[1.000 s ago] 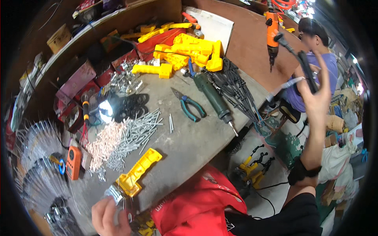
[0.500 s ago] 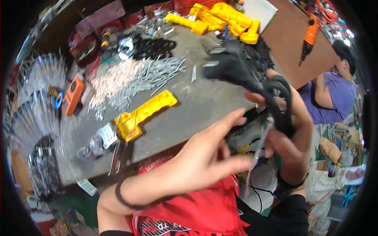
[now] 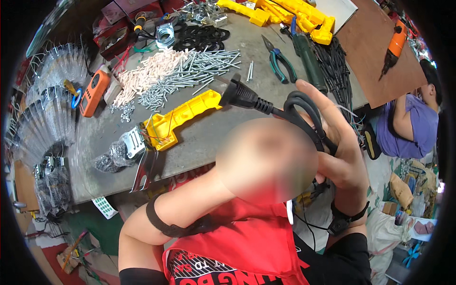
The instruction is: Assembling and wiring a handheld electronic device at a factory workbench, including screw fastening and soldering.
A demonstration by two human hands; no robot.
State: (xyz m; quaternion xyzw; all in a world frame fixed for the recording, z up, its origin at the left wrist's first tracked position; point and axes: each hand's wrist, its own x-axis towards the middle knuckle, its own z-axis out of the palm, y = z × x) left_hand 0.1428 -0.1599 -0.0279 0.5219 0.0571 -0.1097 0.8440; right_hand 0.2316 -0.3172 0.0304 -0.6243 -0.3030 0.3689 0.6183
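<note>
In my right hand (image 3: 346, 147) is a looped black power cord (image 3: 311, 107), its fingers wrapped round the coil. The plug (image 3: 240, 95) sticks out to the left above the bench, prongs pointing left. Close beside the cord, my left hand (image 3: 261, 159) is smeared by a blur; its fingers and whatever they touch cannot be made out. Left of the hands, a yellow plastic housing half (image 3: 183, 116) lies on the bench, with thin wires and a metal bracket (image 3: 144, 171) at its near end.
On the grey bench (image 3: 199, 147) lie a heap of screws (image 3: 190, 73), pale pegs (image 3: 142, 78), pliers (image 3: 280, 61), a dark green cylindrical tool (image 3: 308, 57) and black cords (image 3: 335, 66). An orange meter (image 3: 95, 92) stands left. A person in purple (image 3: 413, 123) sits at right.
The cord has come downward and steadied, with its plug now pointing left and the pliers uncovered. My left hand has moved up close to the coil. The view has shifted slightly.
</note>
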